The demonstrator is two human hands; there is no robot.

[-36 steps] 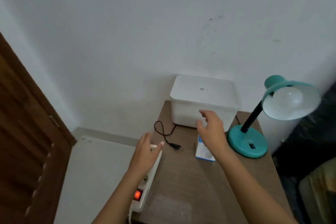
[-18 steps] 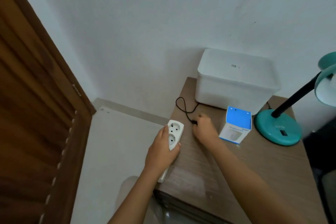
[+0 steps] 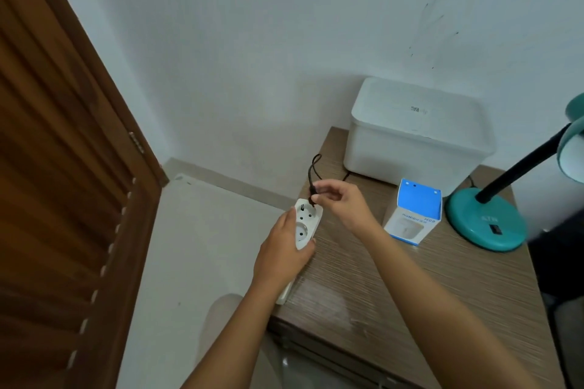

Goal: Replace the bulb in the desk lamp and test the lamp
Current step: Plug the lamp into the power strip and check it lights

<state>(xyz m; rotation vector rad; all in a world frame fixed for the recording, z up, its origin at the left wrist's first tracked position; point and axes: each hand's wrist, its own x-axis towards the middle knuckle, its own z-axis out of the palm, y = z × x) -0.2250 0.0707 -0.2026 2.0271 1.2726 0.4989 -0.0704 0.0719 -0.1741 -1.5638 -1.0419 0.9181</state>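
A teal desk lamp [image 3: 486, 223] stands at the right of the wooden table [image 3: 410, 287], its shade cut off by the frame edge. My left hand [image 3: 281, 256] grips a white power strip [image 3: 305, 224] at the table's left edge. My right hand [image 3: 341, 202] pinches the lamp's black plug [image 3: 313, 197] just above the strip's top socket. The black cord [image 3: 314, 164] loops up behind it. A blue and white box [image 3: 414, 215] stands between my right hand and the lamp base.
A white lidded plastic bin [image 3: 417, 133] sits at the back of the table against the white wall. A brown wooden door [image 3: 63, 183] fills the left side. Pale floor [image 3: 196, 246] lies left of the table.
My right hand has lifted the plug off the table and brought it over the strip's top socket. My left hand still holds the strip. The view has shifted slightly.
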